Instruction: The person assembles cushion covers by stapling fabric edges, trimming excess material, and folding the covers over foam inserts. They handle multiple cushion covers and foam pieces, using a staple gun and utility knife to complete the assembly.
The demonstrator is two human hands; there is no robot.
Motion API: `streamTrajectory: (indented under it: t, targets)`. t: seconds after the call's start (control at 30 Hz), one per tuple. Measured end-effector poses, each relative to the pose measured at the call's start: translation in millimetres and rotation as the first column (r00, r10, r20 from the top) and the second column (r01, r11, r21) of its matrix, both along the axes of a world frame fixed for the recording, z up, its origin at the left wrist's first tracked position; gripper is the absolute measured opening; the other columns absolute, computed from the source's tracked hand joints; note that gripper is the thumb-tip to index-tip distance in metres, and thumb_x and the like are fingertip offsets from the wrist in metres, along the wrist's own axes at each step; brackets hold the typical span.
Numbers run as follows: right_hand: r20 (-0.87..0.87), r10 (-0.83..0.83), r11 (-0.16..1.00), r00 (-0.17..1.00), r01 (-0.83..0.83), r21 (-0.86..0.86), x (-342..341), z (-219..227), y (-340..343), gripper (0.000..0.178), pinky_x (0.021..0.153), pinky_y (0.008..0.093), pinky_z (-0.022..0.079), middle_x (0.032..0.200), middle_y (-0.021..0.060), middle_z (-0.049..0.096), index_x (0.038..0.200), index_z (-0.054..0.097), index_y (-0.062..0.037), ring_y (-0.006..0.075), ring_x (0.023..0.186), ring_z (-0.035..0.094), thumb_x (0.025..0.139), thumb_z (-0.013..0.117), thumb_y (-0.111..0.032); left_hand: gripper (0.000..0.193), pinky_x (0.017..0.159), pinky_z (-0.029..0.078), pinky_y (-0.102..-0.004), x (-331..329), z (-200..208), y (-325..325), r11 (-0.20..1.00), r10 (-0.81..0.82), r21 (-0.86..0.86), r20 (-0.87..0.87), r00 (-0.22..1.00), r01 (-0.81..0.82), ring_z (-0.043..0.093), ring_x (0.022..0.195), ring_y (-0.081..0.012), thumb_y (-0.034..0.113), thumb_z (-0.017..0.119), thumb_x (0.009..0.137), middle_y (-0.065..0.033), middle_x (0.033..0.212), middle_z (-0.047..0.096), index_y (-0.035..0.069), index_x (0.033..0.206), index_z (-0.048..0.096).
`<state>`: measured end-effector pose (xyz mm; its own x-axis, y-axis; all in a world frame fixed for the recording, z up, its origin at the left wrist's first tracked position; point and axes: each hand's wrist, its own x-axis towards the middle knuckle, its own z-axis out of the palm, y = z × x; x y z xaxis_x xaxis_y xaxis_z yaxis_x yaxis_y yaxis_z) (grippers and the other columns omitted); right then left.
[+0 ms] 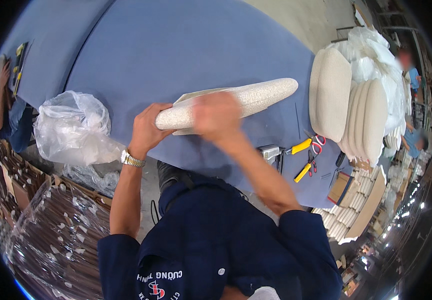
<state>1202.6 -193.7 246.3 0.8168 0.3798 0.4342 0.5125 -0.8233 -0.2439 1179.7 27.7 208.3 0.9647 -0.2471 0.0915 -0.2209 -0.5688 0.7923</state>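
Note:
A long, beige fabric-covered cushion is held over the blue-grey table, with its far right end rounded. A loose fabric edge shows along its upper side. My left hand wraps round the cushion's near left end, thumb on top and fingers below. On the cushion's upper face, left of its middle, lies my right hand. Motion blurs that hand, and its fingers cannot be made out. A watch sits on my left wrist.
Right of the cushion stand several beige cushions. Nearby lie red-handled scissors, yellow-handled pliers and a grey metal tool. A clear plastic bag rests at the left. Another person's hand shows far left.

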Motion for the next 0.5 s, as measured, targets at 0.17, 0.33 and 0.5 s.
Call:
streamTrajectory:
  t: [0.17, 0.33, 0.5]
  targets:
    - [-0.048, 0.073, 0.997, 0.996, -0.072, 0.035, -34.1, -6.4, 90.3, 0.025, 0.081, 0.0416, 0.05, 0.085, 0.0083, 0.069, 0.082, 0.073, -0.006, 0.0249, 0.085, 0.065, 0.086, 0.064, -0.029, 0.05, 0.09, 0.057, -0.0387, -15.5, -29.8, 7.1, 0.925, 0.115, -0.362, -0.03, 0.993, -0.118, 0.073, 0.107, -0.0323, 0.011, 0.082, 0.078, -0.0124, 0.116, 0.075, 0.008, 0.125, 0.065]
    - [-0.018, 0.09, 0.994, 0.996, -0.091, -0.054, -8.5, -3.6, -9.2, 0.028, 0.09, 0.0499, 0.049, 0.102, 0.0132, 0.072, 0.104, 0.071, -0.0031, 0.0319, 0.1, 0.066, 0.093, 0.062, -0.028, 0.061, 0.092, 0.058, -0.0393, -11.3, -40.3, 7.8, 0.96, 0.074, -0.257, -0.134, 0.988, -0.107, 0.074, 0.106, -0.0294, 0.019, 0.093, 0.07, -0.0106, 0.116, 0.076, 0.009, 0.124, 0.068]
    - [-0.098, -0.171, 0.981, 0.98, 0.16, -0.108, 29.4, 6.3, -178.6, 0.029, 0.107, 0.0525, 0.039, 0.109, 0.0087, 0.073, 0.103, 0.073, -0.0078, 0.0312, 0.113, 0.064, 0.102, 0.05, -0.025, 0.065, 0.096, 0.057, -0.0406, -12.7, -47.5, 2.5, 0.959, 0.021, -0.283, 0.035, 0.999, -0.01, 0.072, 0.111, -0.0317, 0.023, 0.097, 0.064, -0.0102, 0.121, 0.074, 0.011, 0.123, 0.07]
